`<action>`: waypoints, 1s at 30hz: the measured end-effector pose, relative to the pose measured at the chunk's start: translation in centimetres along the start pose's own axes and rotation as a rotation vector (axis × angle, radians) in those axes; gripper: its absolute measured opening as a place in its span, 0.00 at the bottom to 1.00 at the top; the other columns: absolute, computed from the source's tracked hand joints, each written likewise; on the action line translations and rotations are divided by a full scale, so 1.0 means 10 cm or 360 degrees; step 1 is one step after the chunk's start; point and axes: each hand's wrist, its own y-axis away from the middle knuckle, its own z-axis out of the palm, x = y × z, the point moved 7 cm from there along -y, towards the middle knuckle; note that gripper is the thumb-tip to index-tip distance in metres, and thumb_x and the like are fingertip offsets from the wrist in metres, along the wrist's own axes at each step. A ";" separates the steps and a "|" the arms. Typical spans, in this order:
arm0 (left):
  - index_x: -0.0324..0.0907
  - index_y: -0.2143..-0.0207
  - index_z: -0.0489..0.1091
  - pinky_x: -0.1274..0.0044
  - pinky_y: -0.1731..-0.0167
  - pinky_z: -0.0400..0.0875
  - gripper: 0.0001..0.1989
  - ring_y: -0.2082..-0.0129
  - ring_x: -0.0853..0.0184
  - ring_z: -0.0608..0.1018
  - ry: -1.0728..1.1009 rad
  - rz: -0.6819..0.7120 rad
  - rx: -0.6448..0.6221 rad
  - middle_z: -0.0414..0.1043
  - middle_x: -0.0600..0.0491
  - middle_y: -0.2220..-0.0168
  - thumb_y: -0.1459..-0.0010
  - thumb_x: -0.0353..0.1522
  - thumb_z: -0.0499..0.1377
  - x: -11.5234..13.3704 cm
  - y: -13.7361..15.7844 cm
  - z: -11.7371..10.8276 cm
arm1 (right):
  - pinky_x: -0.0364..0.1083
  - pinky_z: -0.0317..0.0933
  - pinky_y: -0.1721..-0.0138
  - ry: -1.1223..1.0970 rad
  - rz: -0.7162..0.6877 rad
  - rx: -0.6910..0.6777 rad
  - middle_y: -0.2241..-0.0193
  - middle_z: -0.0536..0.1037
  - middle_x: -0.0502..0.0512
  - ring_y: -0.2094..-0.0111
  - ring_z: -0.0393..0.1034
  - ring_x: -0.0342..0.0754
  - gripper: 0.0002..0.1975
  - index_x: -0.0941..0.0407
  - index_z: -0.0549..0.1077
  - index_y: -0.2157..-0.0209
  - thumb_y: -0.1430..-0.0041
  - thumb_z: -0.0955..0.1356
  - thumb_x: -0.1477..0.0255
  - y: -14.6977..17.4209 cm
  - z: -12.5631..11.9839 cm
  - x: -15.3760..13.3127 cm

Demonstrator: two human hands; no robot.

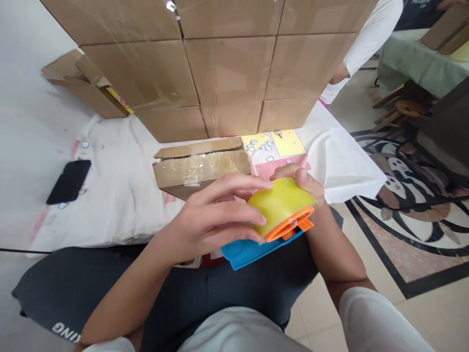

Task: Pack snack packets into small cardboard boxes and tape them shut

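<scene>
Above my lap I hold a tape dispenser (252, 250) with a blue plastic body, an orange hub and a roll of yellowish tape (287, 198). My left hand (216, 212) reaches in from the left, its fingertips pressed on the roll's left side and near the blue body. Around the far and right side of the roll wraps my right hand (306, 183), thumb close to the tape's upper edge. Part of the right hand's fingers is hidden behind the roll. Just beyond my left hand lies a taped cardboard box (205, 168).
A tall stack of taped cardboard boxes (230, 68) stands across the cloth-covered table (113, 151). On the left lie a black phone (69, 182) and an open carton (91, 93). A person's white sleeve (373, 39) shows at the right of the stack.
</scene>
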 end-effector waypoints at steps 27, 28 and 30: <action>0.41 0.58 0.71 0.77 0.56 0.77 0.08 0.58 0.70 0.79 -0.0913 0.0063 -0.0179 0.75 0.50 0.58 0.37 0.22 0.60 0.45 -0.31 0.10 | 0.39 0.53 0.87 -0.0261 -0.0321 -0.0053 0.88 0.68 0.47 0.87 0.60 0.39 0.29 0.56 0.69 0.83 0.48 0.73 0.46 0.18 0.07 -0.36; 0.41 0.58 0.70 0.76 0.55 0.77 0.08 0.57 0.69 0.78 -0.0993 0.0062 -0.0196 0.73 0.49 0.57 0.37 0.22 0.60 0.45 -0.31 0.13 | 0.38 0.53 0.86 -0.0271 -0.0321 -0.0025 0.88 0.68 0.47 0.86 0.60 0.38 0.29 0.56 0.69 0.82 0.50 0.74 0.46 0.18 0.05 -0.36; 0.41 0.59 0.67 0.75 0.54 0.77 0.07 0.54 0.67 0.76 -0.1157 0.0084 -0.0215 0.68 0.48 0.54 0.36 0.22 0.58 0.44 -0.30 0.19 | 0.37 0.53 0.86 -0.0291 -0.0325 -0.0019 0.87 0.68 0.46 0.86 0.60 0.38 0.28 0.57 0.69 0.82 0.49 0.74 0.47 0.18 0.04 -0.35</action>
